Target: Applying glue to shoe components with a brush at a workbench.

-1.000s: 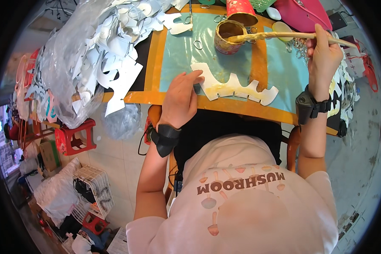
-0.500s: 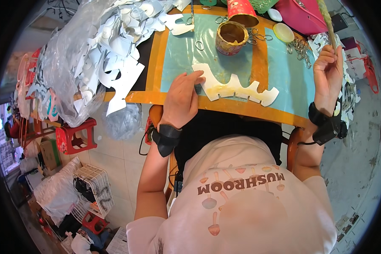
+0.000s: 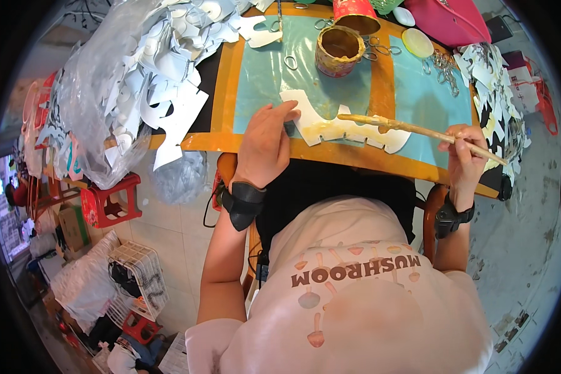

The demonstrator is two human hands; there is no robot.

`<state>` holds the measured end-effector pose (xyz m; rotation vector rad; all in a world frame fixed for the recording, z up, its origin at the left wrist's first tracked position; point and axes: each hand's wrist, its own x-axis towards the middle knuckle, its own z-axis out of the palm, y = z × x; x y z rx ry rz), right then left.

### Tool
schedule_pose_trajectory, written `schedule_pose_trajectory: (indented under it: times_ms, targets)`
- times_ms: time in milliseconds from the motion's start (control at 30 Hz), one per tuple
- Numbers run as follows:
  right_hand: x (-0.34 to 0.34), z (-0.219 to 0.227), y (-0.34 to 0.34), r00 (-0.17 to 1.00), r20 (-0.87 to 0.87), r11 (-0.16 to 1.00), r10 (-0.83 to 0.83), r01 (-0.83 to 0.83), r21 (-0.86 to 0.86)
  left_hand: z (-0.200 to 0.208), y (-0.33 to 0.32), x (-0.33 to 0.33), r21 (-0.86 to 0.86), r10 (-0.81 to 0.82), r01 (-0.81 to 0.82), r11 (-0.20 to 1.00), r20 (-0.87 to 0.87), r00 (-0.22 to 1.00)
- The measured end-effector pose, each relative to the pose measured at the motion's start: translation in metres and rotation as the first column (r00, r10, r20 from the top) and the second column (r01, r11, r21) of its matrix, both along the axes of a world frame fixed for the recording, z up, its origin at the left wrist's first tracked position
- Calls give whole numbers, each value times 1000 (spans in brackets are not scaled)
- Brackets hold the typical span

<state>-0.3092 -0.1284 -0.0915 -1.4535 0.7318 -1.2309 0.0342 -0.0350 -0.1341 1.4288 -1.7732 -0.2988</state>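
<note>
- Since half a second earlier, the right hand (image 3: pixel 464 149) has swung down from the upper right and now lays its long glue-coated stick (image 3: pixel 411 129) across the white cut-out piece (image 3: pixel 343 128); a second earlier the stick's tip was at the glue can (image 3: pixel 339 51).
- Right hand: closed around the rear end of the stick, whose tip lies over the upper edge of the piece near its middle.
- Left hand (image 3: pixel 265 146): unchanged in place, palm down, fingers pressed on the left end of the piece; it holds nothing, only pins the piece flat.
- White cut-out piece: lies flat on the teal mat (image 3: pixel 262 87) near the front edge of the orange-framed surface (image 3: pixel 355 156), yellowish smears on its lower margin.
- Glue can: open, stands upright behind the piece, well apart from both hands.
- Metal rings (image 3: pixel 442 62): scattered on the mat to the right of the can.
- Clear bag of white cut-outs (image 3: pixel 124 93): heaped at the left end of the surface.
- Red stool (image 3: pixel 109 202): on the tiled floor below the bag.
</note>
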Motion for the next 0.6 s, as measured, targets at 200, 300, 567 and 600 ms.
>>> schedule_pose_trajectory:
  times_ms: [200, 300, 567, 600]
  targets:
    - [-10, -6, 4, 998, -51, 1000, 26, -26, -10, 1, 0, 0, 15, 3, -3, 1000, -3, 1000]
    - [-7, -6, 7, 999, -44, 1000, 28, -28, 0, 2, 0, -1, 19, 6, -6, 1000, 1, 1000]
    - [-6, -9, 11, 997, -37, 997, 71, -69, 33, 0, -1, -1, 17, 19, -19, 1000, -4, 1000]
    - [-6, -9, 11, 997, -48, 998, 61, -60, 32, 0, -1, -2, 16, 17, -17, 1000, -8, 1000]
